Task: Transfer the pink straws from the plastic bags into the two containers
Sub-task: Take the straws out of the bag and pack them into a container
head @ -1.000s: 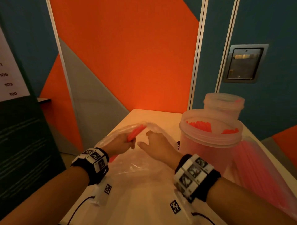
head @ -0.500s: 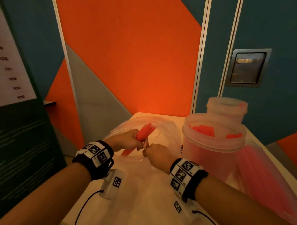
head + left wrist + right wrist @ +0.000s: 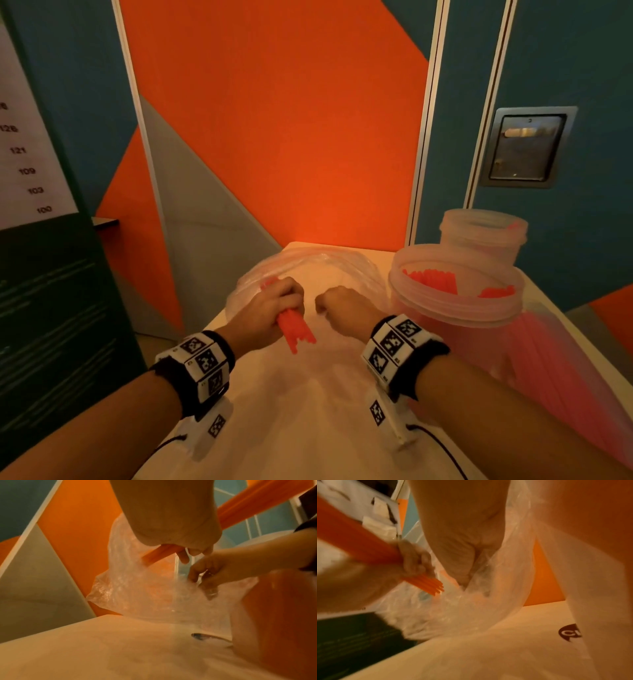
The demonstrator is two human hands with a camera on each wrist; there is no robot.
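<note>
My left hand (image 3: 274,308) grips a bundle of pink straws (image 3: 296,330) in its fist, over the crumpled clear plastic bag (image 3: 322,265) on the pale table (image 3: 308,428). The straws (image 3: 157,555) stick out both sides of the fist; their ends (image 3: 429,584) show in the right wrist view. My right hand (image 3: 342,303) is beside it, fingers curled, pinching the bag's film (image 3: 208,588). At the right stands a wide translucent container (image 3: 455,294) with pink straws inside, and a smaller container (image 3: 483,236) behind it.
Another bag full of pink straws (image 3: 565,377) lies along the table's right side, behind my right forearm. Orange, grey and teal wall panels (image 3: 274,137) stand close behind the table. A dark board (image 3: 51,308) is at the left.
My left hand has drawn the straw bundle back out of the bag toward me and tipped it, so the straw ends now point at me. My right hand has curled onto the bag film.
</note>
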